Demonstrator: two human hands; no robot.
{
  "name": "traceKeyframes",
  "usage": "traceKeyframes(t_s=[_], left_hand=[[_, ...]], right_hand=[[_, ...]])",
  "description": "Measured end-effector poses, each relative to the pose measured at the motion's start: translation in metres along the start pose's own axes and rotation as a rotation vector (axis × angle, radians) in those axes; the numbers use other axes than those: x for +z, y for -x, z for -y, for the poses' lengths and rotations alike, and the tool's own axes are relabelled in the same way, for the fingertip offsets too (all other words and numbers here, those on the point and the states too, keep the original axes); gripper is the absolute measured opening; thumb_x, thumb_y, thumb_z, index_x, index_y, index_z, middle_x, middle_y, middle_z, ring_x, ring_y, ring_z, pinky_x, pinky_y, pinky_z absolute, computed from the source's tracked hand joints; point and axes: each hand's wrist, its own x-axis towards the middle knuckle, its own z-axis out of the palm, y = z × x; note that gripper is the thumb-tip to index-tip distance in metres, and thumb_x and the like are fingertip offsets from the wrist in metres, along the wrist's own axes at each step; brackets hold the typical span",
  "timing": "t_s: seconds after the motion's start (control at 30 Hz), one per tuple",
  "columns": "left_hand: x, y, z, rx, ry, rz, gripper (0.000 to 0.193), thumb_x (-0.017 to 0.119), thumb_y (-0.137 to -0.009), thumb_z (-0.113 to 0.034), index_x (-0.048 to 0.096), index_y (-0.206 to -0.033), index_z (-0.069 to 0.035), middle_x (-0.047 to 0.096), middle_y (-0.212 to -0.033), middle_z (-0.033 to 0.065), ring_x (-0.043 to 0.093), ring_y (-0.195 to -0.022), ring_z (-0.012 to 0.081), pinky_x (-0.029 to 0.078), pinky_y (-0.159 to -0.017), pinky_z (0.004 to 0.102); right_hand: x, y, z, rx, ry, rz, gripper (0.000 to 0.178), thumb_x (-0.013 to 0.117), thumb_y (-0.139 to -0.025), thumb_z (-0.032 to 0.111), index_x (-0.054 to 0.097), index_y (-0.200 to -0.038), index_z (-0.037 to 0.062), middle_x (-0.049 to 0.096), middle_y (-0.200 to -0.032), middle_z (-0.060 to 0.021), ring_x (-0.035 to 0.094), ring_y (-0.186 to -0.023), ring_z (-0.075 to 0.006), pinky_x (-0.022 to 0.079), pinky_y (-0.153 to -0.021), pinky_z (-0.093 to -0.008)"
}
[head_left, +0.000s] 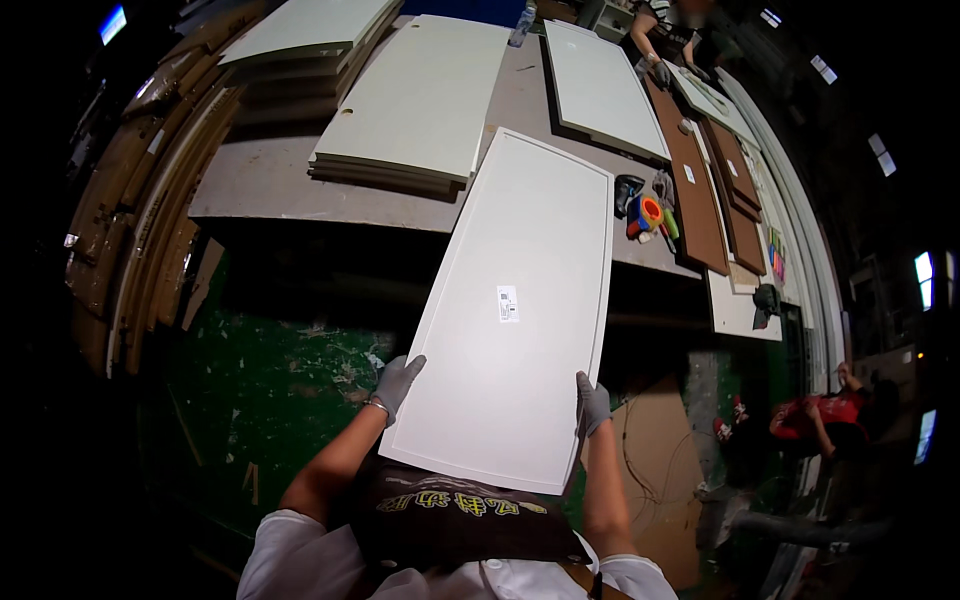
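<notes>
A long white panel (500,400) with a raised rim stretches from my waist to the table's front edge, and its far end overlaps the tabletop. A small printed label (508,304) is stuck near its middle. My left hand (396,384), in a grey glove, grips the panel's left edge, thumb on top. On the opposite edge my right hand (594,402), gloved too, holds on with its thumb over the rim. The fingers beneath the panel are hidden on both sides.
White panels are stacked on the table (270,190), including a left stack (420,100). Right of my panel lie an orange tape roll (650,212) and brown boards (690,180). A co-worker (665,35) stands at the far right; another person (820,420) is farther right. Cardboard-wrapped boards (140,200) line the left.
</notes>
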Motion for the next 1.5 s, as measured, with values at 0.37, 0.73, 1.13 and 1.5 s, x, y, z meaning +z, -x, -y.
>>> traceKeyframes(t_s=[0.37, 0.73, 1.13, 1.5], left_hand=[[-0.024, -0.084, 0.044, -0.109, 0.219, 0.037, 0.044, 0.06, -0.091, -0.039, 0.062, -0.102, 0.003, 0.066, -0.088, 0.0081, 0.059, -0.077, 0.0146, 0.048, -0.071, 0.031], [0.0, -0.111, 0.036, -0.131, 0.214, 0.026, 0.041, 0.058, -0.093, -0.036, 0.06, -0.102, 0.004, 0.065, -0.091, 0.0096, 0.06, -0.075, 0.0167, 0.05, -0.068, 0.0311], [0.01, -0.134, 0.032, -0.139, 0.222, 0.026, 0.051, 0.056, -0.093, -0.044, 0.059, -0.109, 0.004, 0.065, -0.098, 0.0095, 0.061, -0.083, 0.0178, 0.051, -0.075, 0.0333], [0.014, -0.091, 0.01, -0.182, 0.08, 0.006, 0.063, 0.055, -0.089, -0.057, 0.06, -0.106, 0.003, 0.065, -0.095, 0.0097, 0.06, -0.082, 0.0168, 0.049, -0.076, 0.0318]], right_hand=[[0.05, -0.05, -0.019, 0.076, 0.217, -0.092, 0.079, 0.063, -0.078, 0.064, 0.059, -0.113, -0.0061, 0.064, -0.094, -0.0156, 0.059, -0.083, -0.0229, 0.05, -0.072, -0.0384], [0.05, -0.086, 0.023, 0.094, 0.235, -0.115, 0.065, 0.064, -0.082, 0.056, 0.062, -0.113, -0.002, 0.066, -0.1, -0.0142, 0.061, -0.091, -0.0241, 0.05, -0.076, -0.0409], [0.048, -0.113, 0.028, 0.096, 0.115, -0.079, 0.068, 0.064, -0.081, 0.058, 0.061, -0.113, -0.0014, 0.065, -0.1, -0.0147, 0.06, -0.091, -0.0246, 0.049, -0.077, -0.0427], [0.044, -0.126, 0.017, 0.05, 0.279, -0.108, 0.066, 0.061, -0.082, 0.056, 0.065, -0.107, -0.004, 0.067, -0.102, -0.0199, 0.065, -0.096, -0.0293, 0.05, -0.08, -0.0402]])
